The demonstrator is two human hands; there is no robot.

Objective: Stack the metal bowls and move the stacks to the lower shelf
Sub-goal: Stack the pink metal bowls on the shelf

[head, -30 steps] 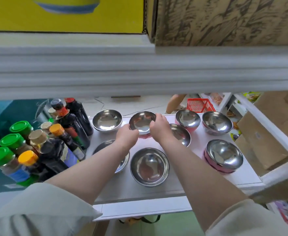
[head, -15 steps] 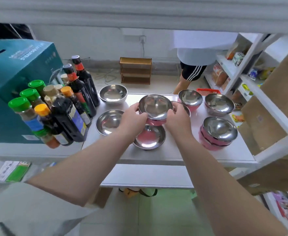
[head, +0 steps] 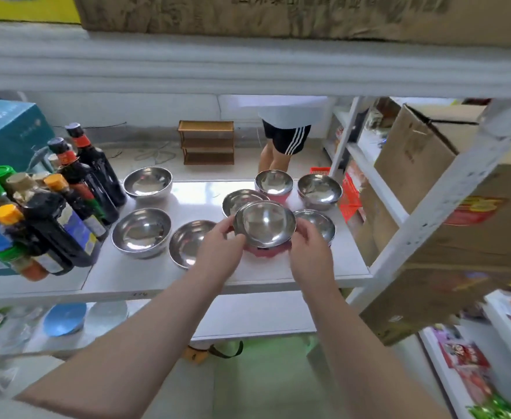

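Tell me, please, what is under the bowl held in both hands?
Under the held bowl a pink bowl shows between the left hand and right hand. The held bowl covers its inside and whatever lies beneath.

Silver bowl (head: pixel 265 226) (pink base), white shelf (head: pixel 163 276).

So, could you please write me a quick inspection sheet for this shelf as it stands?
Surface: white shelf, bare along the front edge.
Job's things: held bowl over a pink-bottomed one; seven other bowls on the shelf, including a back left bowl.
Clutter: sauce bottles and a teal box at left.
Grippers: left hand and right hand grip the held bowl's sides.
Cables: thin wires on the floor behind.
Surroundings: cardboard box at right; a person stands behind.
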